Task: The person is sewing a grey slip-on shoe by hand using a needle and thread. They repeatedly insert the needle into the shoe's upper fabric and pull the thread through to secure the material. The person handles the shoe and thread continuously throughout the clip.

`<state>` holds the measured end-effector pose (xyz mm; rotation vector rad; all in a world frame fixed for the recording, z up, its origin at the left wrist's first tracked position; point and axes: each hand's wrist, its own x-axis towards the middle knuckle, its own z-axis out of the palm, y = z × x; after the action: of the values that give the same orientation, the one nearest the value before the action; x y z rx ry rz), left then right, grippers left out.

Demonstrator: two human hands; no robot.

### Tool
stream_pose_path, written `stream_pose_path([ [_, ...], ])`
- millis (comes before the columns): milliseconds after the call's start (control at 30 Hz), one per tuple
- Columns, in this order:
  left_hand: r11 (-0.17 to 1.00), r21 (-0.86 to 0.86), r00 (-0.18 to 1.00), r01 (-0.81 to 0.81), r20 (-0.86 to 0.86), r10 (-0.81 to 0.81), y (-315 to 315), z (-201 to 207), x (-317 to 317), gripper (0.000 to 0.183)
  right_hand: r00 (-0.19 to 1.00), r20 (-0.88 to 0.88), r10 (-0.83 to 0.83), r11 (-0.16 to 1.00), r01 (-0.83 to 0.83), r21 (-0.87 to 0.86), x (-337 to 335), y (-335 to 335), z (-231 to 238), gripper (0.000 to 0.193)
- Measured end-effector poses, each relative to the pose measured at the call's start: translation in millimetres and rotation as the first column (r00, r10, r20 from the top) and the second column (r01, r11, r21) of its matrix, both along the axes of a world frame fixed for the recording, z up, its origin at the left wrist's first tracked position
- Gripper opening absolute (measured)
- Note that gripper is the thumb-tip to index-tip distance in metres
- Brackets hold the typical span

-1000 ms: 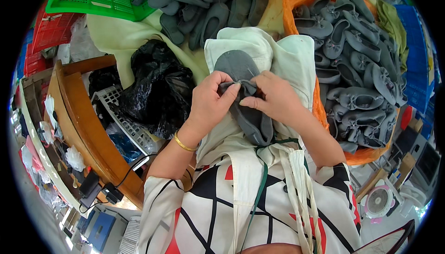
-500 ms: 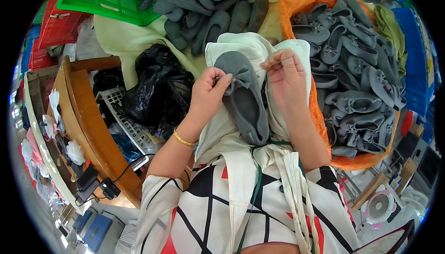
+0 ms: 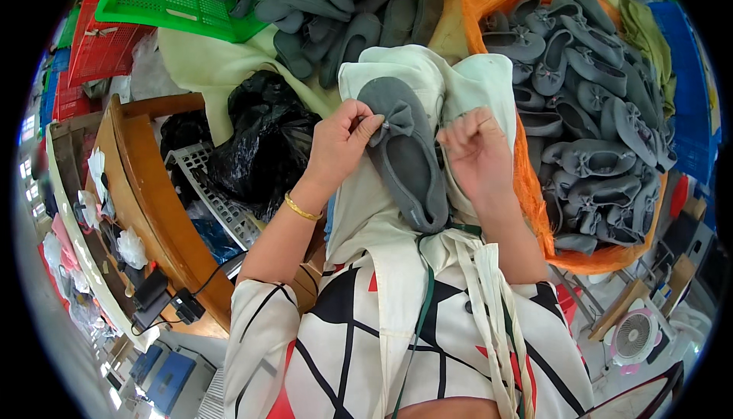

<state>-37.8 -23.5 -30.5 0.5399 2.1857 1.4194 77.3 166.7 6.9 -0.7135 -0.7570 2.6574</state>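
Observation:
A grey fabric flat shoe point(image 3: 391, 98) with a bow point(image 3: 397, 121) lies toe away from me on the cream apron point(image 3: 477, 79) over my lap. My left hand point(image 3: 341, 144) pinches the left end of the bow between thumb and fingers. To the right of the shoe, apart from it, my right hand point(image 3: 479, 155) is raised with its fingers curled together. Those fingers are slightly blurred, and whatever they pinch is too small to make out.
An orange sack point(image 3: 533, 220) full of grey bow shoes stands at right. More grey shoes point(image 3: 359, 33) lie at the far side beside a green crate point(image 3: 168, 3). On the left are a black plastic bag point(image 3: 259, 144), a grey basket point(image 3: 221, 194) and a wooden table point(image 3: 156, 220).
My right hand has turned, its fingers curling more tightly, and stays right of the shoe. My left hand keeps its pinch on the bow. The view has shifted slightly.

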Motion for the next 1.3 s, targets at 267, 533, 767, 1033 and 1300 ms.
stream_pose_path([
  [267,0.989,-0.112,0.839,0.095,-0.526,-0.14,9.5,20.6,7.5,0.013,0.941,0.338,0.024,-0.046,-0.336,0.941,72.1,43.2,25.0,0.014],
  [533,0.903,-0.415,0.919,0.112,-0.303,-0.253,26.0,48.4,8.0,0.038,0.699,0.622,-0.352,0.1,-0.633,0.768,137.7,92.2,6.1,0.02],
  [767,0.846,-0.531,0.839,-0.051,-0.482,-0.252,46.7,40.1,7.3,0.045,0.937,0.346,0.054,0.503,-0.324,0.801,63.6,34.1,10.2,0.018],
  [1033,0.981,-0.136,0.984,-0.142,0.092,0.155,24.1,17.8,5.1,0.02,0.829,0.438,0.348,0.445,-0.557,0.701,2.5,-4.7,-4.8,0.011],
  [1300,0.979,-0.035,0.96,-0.201,0.192,0.204,28.2,21.7,11.8,0.016,0.875,0.406,0.266,0.282,-0.473,0.835,-3.6,-8.5,-18.4,0.013],
])
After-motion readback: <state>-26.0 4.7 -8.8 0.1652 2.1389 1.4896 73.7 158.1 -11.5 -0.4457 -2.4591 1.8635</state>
